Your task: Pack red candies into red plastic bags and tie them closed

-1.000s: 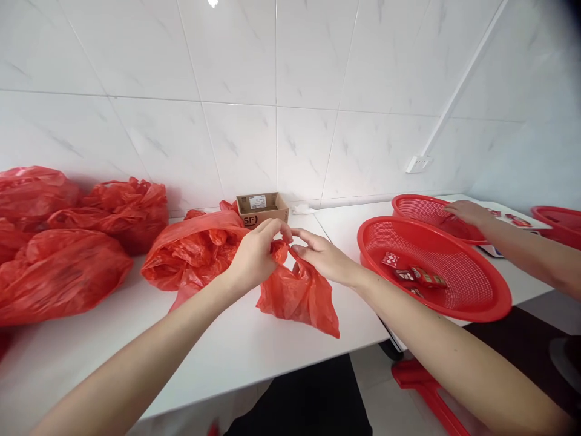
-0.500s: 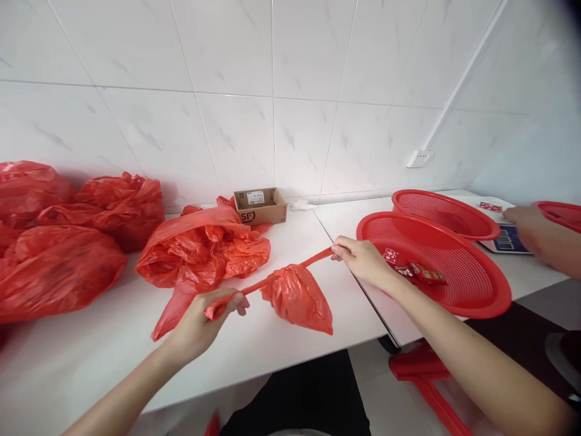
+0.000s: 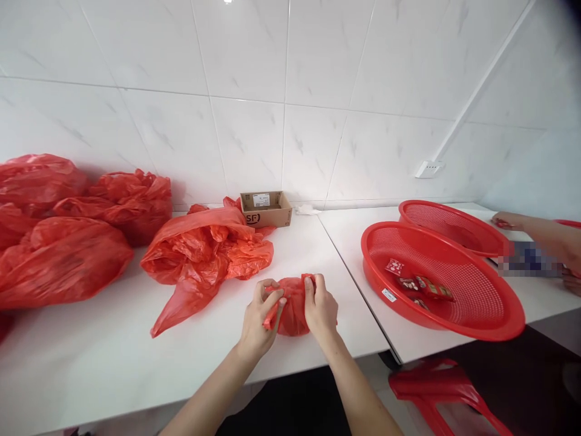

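Observation:
A small, filled red plastic bag (image 3: 293, 312) is between my two hands, close to the front edge of the white table (image 3: 218, 351). My left hand (image 3: 259, 318) pinches one gathered end of the bag, and a bit of red plastic pokes out below the fingers. On the other side, my right hand (image 3: 321, 306) is closed on the bag's other end, thumb on top. The bag's contents are hidden. Left of my hands lies a larger open red bag (image 3: 200, 242) stuffed with crumpled red plastic.
Several full red bags (image 3: 68, 260) crowd the table's left side. A small cardboard box (image 3: 267, 212) stands by the wall. Rightward, a red basket (image 3: 376, 284) holds several small packets, with another red basket (image 3: 447, 212) behind it. A co-worker's arm (image 3: 540, 230) reaches in at far right.
My hands have come together from wide apart, where each pulled a twisted end of the small bag. The bag is now lower, between them. The co-worker's arm has shifted.

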The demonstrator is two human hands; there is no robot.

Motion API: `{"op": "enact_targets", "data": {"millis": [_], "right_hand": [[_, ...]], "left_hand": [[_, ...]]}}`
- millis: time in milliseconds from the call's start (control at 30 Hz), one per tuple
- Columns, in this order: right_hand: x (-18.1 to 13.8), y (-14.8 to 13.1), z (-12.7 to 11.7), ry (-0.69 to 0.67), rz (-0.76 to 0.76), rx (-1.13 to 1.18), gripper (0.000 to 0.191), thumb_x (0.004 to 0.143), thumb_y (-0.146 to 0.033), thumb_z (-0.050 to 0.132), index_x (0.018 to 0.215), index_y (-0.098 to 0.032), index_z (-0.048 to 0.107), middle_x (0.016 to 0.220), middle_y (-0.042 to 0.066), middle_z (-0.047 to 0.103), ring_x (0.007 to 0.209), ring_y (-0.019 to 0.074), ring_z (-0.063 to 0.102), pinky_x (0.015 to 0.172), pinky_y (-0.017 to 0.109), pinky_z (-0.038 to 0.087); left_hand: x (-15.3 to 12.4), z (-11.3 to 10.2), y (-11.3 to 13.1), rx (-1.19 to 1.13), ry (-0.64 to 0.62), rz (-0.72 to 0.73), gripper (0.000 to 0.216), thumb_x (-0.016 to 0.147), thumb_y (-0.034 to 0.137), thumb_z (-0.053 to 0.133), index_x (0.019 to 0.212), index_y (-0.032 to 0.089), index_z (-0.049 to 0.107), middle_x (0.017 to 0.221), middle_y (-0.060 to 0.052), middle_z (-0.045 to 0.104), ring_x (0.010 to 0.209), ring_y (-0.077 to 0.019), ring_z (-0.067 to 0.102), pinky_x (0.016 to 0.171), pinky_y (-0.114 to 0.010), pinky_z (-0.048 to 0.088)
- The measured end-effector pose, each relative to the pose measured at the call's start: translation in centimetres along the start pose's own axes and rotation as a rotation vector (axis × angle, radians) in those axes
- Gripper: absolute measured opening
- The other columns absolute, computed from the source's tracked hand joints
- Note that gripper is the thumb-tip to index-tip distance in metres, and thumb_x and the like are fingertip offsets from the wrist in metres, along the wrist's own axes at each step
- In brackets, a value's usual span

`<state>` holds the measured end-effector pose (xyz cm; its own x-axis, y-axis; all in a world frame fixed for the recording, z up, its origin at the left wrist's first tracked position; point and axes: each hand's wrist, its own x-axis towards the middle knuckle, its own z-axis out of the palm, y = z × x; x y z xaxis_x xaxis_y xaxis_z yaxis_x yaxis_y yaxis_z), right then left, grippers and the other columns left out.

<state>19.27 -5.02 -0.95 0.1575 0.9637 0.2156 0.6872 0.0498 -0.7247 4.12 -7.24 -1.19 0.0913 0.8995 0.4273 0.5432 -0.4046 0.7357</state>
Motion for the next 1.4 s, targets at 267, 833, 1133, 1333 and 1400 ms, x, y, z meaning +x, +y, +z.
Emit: {"op": "enact_targets", "data": {"millis": [267, 833, 1133, 1333, 1400], "right_hand": [[2.5, 2.3, -0.9, -0.047, -0.070, -0.057, 0.035, 0.098, -0.051, 0.024, 0.088, -0.027, 0.048, 0.066, 0.001, 0.062, 0.060, 0.0230, 0.058, 0.058, 0.030, 0.035], [4.8, 5.4, 2.3, -0.108, 0.024, -0.399, 0.024, 0.098, -0.038, 0.037, 0.088, -0.023, 0.054, 0.058, -0.002, 0.054, 0.052, 0.0151, 0.048, 0.053, 0.026, 0.019], [4.2, 5.8, 1.1, -0.084, 0.002, -0.196, 0.037, 0.097, -0.050, 0.034, 0.073, -0.022, 0.041, 0.056, -0.005, 0.049, 0.053, 0.0127, 0.046, 0.053, 0.024, 0.026], [4.4, 7.3, -1.3, -0.024, -0.010, -0.030, 0.050, 0.094, -0.062, 0.031, 0.065, -0.022, 0.025, 0.054, -0.006, 0.039, 0.053, 0.0111, 0.039, 0.053, 0.022, 0.030], [4.9, 7.3, -1.4, -0.007, -0.008, -0.029, 0.050, 0.092, -0.061, 0.037, 0.063, -0.022, 0.028, 0.052, -0.006, 0.039, 0.051, 0.0113, 0.036, 0.053, 0.024, 0.027]], "left_hand": [[1.4, -0.6, -0.9, -0.037, -0.089, -0.018, 0.031, 0.098, 0.035, 0.033, 0.097, 0.023, 0.062, 0.093, -0.006, 0.066, 0.086, -0.0190, 0.064, 0.080, -0.030, 0.049], [4.1, 1.9, -4.4, 0.277, -0.244, -0.341, 0.024, 0.092, 0.037, 0.055, 0.098, 0.015, 0.063, 0.085, -0.002, 0.064, 0.075, -0.0156, 0.062, 0.074, -0.036, 0.051], [3.1, 0.1, -3.0, -0.079, -0.194, -0.379, 0.039, 0.098, 0.043, 0.030, 0.094, 0.024, 0.064, 0.093, -0.004, 0.067, 0.089, -0.0194, 0.062, 0.085, -0.033, 0.047], [-1.9, -3.3, -1.0, -0.335, -0.255, -0.403, 0.046, 0.097, 0.052, 0.026, 0.076, 0.020, 0.053, 0.083, -0.004, 0.059, 0.081, -0.0177, 0.056, 0.082, -0.031, 0.048], [-3.6, -4.1, -0.4, -0.350, -0.307, -0.394, 0.043, 0.096, 0.051, 0.032, 0.072, 0.021, 0.051, 0.078, -0.003, 0.056, 0.079, -0.0180, 0.054, 0.083, -0.032, 0.046]]}}
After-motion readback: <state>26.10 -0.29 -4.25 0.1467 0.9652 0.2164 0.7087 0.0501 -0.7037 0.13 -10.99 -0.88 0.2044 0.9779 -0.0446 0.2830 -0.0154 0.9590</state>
